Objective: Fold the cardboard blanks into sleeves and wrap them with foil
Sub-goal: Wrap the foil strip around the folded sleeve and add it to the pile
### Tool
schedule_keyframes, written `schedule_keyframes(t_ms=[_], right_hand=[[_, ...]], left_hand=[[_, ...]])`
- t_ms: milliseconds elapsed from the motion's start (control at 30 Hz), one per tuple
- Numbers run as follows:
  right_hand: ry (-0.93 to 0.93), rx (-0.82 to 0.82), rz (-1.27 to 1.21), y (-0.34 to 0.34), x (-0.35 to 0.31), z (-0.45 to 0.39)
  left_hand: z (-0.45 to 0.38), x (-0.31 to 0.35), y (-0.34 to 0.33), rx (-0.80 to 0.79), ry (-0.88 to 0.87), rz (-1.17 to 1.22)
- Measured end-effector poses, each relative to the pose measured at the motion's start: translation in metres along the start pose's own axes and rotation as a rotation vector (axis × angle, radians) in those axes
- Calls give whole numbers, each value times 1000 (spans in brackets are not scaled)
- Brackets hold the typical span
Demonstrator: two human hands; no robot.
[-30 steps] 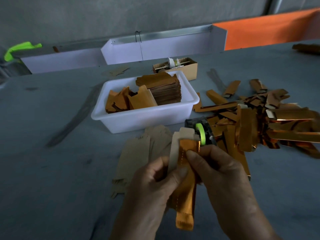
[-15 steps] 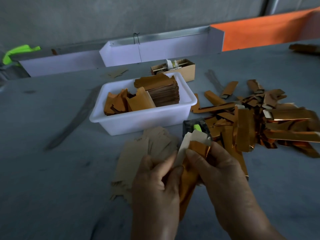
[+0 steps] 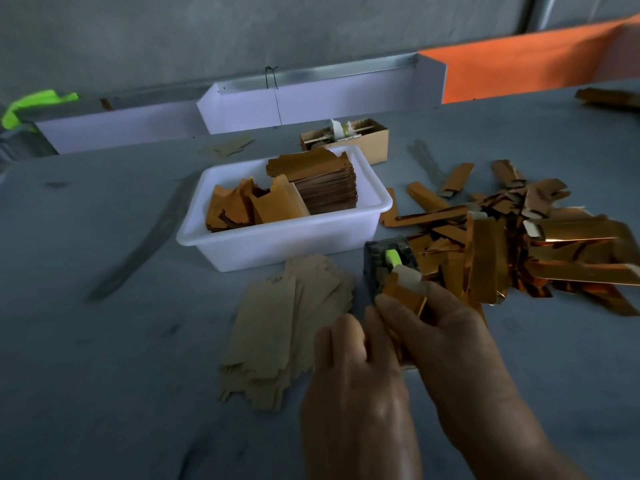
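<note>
My right hand (image 3: pixel 446 341) grips a cardboard sleeve wrapped in copper foil (image 3: pixel 403 294); only its top end with a pale cardboard tab shows above the fingers. My left hand (image 3: pixel 349 372) lies close against the sleeve's left side, fingers curled, its hold hidden behind the knuckles. A fan of plain brown cardboard blanks (image 3: pixel 284 327) lies on the table left of my hands. A heap of finished foil-wrapped sleeves (image 3: pixel 540 244) spreads to the right.
A white tub (image 3: pixel 277 244) holds stacked foil sheets and blanks. A dark tape dispenser with a green roll (image 3: pixel 389 259) stands just beyond the sleeve. A small open cardboard box (image 3: pixel 367 140) sits behind the tub. White trays line the table's far edge.
The sleeve has been folded down and drawn into my hands; its long lower end no longer hangs below them. Both hands moved right and closer together.
</note>
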State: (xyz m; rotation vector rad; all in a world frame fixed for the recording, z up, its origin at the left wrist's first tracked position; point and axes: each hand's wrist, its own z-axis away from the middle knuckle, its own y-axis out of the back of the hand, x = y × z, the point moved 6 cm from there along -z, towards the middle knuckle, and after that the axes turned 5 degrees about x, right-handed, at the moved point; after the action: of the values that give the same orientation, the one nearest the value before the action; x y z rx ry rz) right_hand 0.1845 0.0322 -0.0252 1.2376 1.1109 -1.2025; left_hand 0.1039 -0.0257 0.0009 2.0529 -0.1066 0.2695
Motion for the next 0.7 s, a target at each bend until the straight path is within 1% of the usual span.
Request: schedule_keyframes(t_ms=[33,67,133,167,200,233,267,367,500,567,633,700], right_hand=[[-14,2,-15,1,1,-1],[-35,-13,-43,2,1,-1],[-76,-69,-123,2,0,-1],[-85,-98,-154,1,-2,-1],[-86,-122,-177,1,-4,0],[-85,-139,-192,1,-6,1],[-85,-153,-200,1,-8,2],[-93,-160,-195,1,-7,3],[-129,-153,-210,4,-3,1],[-144,-161,-200,5,0,0],[-126,-174,-145,7,-2,-1],[-66,-183,-58,13,-9,-1]], left_hand=[[-2,-5,2,-4,28,79],[-3,-12,5,-8,94,217],[-3,-33,4,14,305,576],[-2,-43,0,-16,433,751],[0,-50,-6,-80,550,919],[1,-52,-12,-164,648,1066],[2,-52,-15,-234,707,1162],[2,-49,-20,-329,718,1217],[4,-42,-21,-428,642,1237],[2,-37,-19,-461,574,1228],[1,-36,-18,-411,563,1205],[1,-41,-21,-327,627,1199]])
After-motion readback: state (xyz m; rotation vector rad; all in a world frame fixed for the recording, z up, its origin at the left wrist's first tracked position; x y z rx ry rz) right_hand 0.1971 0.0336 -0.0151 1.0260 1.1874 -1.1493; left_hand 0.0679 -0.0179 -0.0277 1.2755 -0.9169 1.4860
